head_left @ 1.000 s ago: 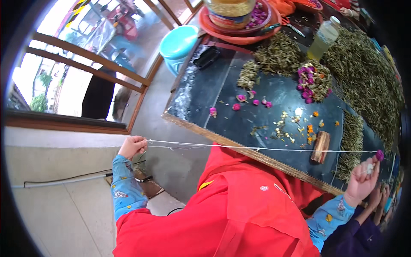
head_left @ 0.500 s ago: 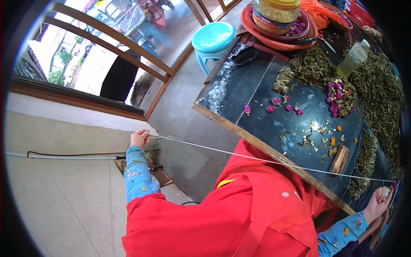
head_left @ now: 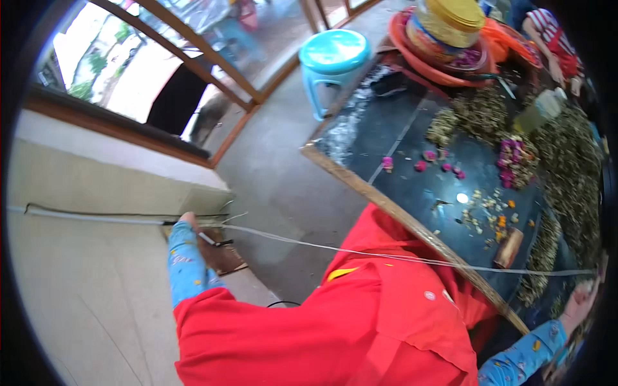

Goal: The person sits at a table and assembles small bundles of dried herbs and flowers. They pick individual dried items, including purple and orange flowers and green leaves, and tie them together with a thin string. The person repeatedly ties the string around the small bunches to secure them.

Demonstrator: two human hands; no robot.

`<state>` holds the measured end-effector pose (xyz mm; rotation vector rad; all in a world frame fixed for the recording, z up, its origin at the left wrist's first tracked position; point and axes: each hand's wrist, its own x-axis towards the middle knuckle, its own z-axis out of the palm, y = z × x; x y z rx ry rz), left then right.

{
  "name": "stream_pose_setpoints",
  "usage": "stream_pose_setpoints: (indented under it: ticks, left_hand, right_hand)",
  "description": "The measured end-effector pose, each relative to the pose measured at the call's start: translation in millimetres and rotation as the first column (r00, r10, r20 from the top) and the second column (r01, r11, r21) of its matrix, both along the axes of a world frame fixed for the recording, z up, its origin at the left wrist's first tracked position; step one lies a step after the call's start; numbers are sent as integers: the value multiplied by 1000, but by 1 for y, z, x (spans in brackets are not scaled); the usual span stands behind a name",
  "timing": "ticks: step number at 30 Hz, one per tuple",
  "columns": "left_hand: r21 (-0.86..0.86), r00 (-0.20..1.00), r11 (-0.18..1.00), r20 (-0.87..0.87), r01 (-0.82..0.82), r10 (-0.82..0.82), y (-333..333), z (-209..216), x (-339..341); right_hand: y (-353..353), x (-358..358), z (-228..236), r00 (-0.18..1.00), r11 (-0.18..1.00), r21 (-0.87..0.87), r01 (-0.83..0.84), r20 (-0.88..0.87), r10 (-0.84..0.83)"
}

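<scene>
A long white string stretches across my lap and over the table edge, and it now shows as more than one strand. My left hand is low at the left by the wall, near the string's left end. Its fingers are mostly hidden behind my wrist and blue patterned sleeve. A thin tool with a white shaft and black end lies close to that hand; whether I touch it is unclear. My right hand, blurred at the far right edge, is closed at the string's other end.
The dark table holds bundles of dried herbs, magenta flower heads, loose petals, a wooden block and a bottle of yellowish liquid. A turquoise stool stands beyond its corner. Another person's arm shows at the far right.
My left hand has moved left and down toward the wall, turning its fingers out of sight. The string sags slightly and has doubled. My view has shifted and blurred.
</scene>
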<state>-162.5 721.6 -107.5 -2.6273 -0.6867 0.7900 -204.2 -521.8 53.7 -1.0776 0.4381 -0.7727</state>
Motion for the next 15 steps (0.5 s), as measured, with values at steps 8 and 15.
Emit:
stream_pose_setpoints:
  ticks: [8,15]
  left_hand:
    - [-528,694,698,717,484,62,-326,113,149]
    - [-812,869,-582,321,48,-377,-660,172,136]
  right_hand:
    - [286,1,96,869,733,-528,-429,-464,174]
    - [356,25,71,718,316,-647,-694,-658,227]
